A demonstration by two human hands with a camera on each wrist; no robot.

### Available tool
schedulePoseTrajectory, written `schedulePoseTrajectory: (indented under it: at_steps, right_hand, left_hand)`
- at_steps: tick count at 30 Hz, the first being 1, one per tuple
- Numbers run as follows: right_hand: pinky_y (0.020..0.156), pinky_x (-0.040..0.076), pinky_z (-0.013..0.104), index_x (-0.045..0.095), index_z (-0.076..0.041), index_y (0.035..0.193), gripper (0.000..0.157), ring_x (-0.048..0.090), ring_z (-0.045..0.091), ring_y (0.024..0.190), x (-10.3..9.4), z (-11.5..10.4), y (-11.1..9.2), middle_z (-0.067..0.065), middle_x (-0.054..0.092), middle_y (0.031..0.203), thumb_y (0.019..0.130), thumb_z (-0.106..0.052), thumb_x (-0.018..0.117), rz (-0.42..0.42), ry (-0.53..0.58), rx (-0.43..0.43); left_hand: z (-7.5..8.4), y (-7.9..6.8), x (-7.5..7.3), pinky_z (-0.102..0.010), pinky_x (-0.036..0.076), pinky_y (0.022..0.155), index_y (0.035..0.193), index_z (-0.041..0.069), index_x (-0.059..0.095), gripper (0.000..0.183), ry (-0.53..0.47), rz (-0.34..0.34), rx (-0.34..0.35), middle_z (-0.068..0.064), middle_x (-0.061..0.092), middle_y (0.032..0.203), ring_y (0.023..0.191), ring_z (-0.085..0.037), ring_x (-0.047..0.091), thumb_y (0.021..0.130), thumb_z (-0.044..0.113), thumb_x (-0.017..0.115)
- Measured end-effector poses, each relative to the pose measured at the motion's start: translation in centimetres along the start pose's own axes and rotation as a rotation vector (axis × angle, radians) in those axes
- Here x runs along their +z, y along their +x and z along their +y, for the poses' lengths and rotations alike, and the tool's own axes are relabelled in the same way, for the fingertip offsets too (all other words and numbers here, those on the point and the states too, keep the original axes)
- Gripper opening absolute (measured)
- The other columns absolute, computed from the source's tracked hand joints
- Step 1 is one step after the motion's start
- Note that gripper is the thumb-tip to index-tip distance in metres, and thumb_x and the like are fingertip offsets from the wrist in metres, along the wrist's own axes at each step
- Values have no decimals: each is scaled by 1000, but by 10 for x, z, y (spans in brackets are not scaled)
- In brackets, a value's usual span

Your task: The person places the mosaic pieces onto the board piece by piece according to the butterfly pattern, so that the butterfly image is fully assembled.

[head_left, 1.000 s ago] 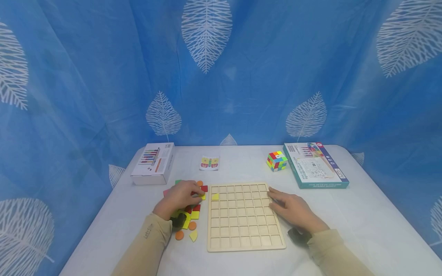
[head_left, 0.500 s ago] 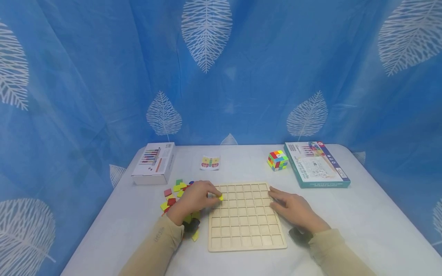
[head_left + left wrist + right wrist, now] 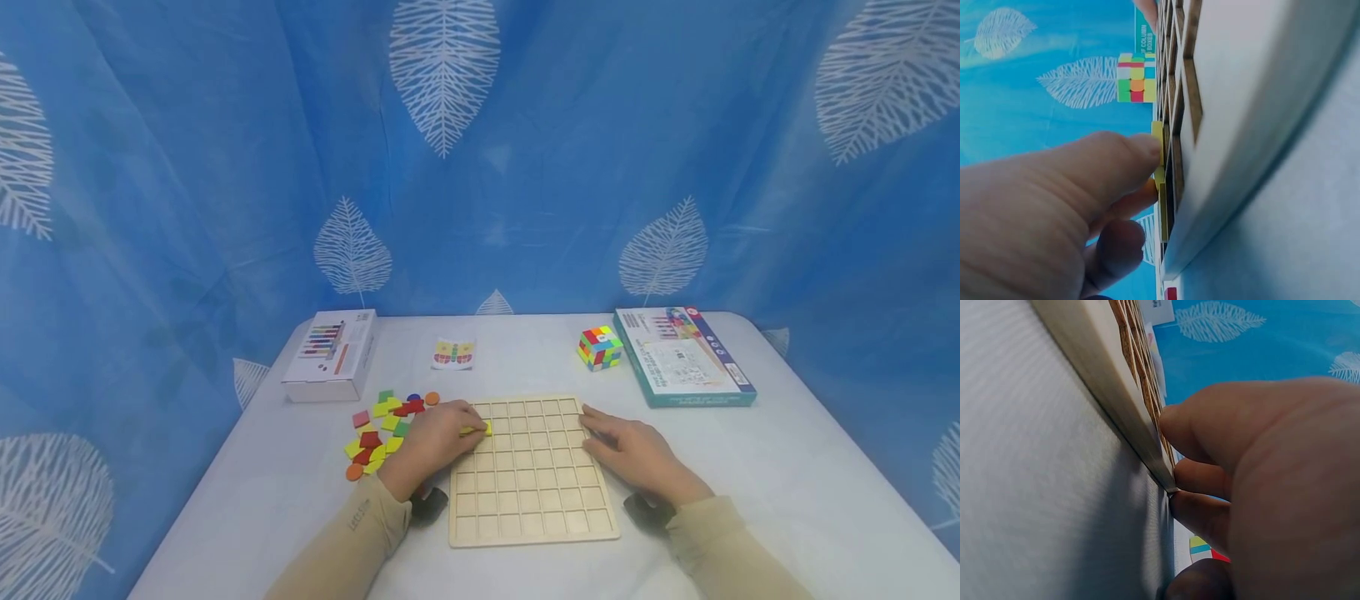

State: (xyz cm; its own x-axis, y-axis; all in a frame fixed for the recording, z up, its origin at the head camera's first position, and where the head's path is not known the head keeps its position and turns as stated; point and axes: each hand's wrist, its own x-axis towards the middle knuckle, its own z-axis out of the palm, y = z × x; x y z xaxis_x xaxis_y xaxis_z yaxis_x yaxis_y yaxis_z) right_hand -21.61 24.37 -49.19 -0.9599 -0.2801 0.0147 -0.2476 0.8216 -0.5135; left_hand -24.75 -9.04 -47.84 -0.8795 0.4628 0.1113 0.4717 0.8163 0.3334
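My left hand [image 3: 442, 437] pinches a small yellow tile [image 3: 488, 427] at the upper left of the wooden grid board [image 3: 536, 479]. In the left wrist view, thumb and finger hold this tile [image 3: 1157, 131] down at the grid, and another yellow tile [image 3: 1163, 215] sits right beside it, in the board's corner area. My right hand [image 3: 641, 458] rests against the board's right edge, thumb and fingers spread along it. The right wrist view shows the thumb on the rim and other fingertips touching the side of the board [image 3: 1104, 369].
Loose coloured tiles [image 3: 369, 439] lie left of the board, partly behind my left forearm. Farther back are a white box [image 3: 330, 358], a butterfly pattern card [image 3: 453, 354], a puzzle cube [image 3: 600, 347] and a teal-edged box [image 3: 682, 358]. A blue leaf-print curtain [image 3: 555, 167] hangs behind.
My left hand has moved right from the tile pile onto the board with a yellow tile, now lowered beside the first yellow one. My right hand has stayed at the board's edge.
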Motion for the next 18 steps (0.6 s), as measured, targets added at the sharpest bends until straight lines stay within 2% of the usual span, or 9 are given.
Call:
schedulePoseTrajectory:
  at_steps: [5, 11, 15, 18]
  right_hand:
    - [116, 36, 59, 58, -18, 147, 50, 44, 36, 146, -1, 1, 0, 0, 45, 160, 101, -36, 64, 4, 4, -8]
    - [116, 36, 59, 59, -18, 147, 50, 44, 36, 146, 1, 2, 0, -1, 45, 160, 101, -37, 65, 7, 7, -10]
    - [116, 36, 59, 58, -19, 147, 51, 43, 35, 146, 2, 2, 1, -2, 44, 160, 101, -38, 64, 4, 2, 2]
    - [116, 36, 58, 58, -19, 147, 51, 44, 35, 146, 1, 3, 2, -2, 45, 160, 101, -38, 64, 6, -1, -2]
  left_hand:
    - [1, -1, -2, -32, 59, 88, 111, 26, 82, 21, 21, 3, 26, 8, 74, 114, 106, -12, 70, 92, 33, 78]
    - [4, -3, -5, -30, 59, 84, 105, 26, 84, 18, 99, -3, 82, 9, 75, 112, 104, -11, 71, 92, 35, 77]
    - [3, -4, -6, -29, 60, 83, 106, 26, 84, 18, 130, 7, 90, 9, 75, 113, 105, -11, 71, 92, 35, 77]
    - [2, -4, -5, -26, 59, 77, 107, 26, 84, 20, 157, 8, 107, 9, 75, 113, 102, -11, 71, 92, 37, 75]
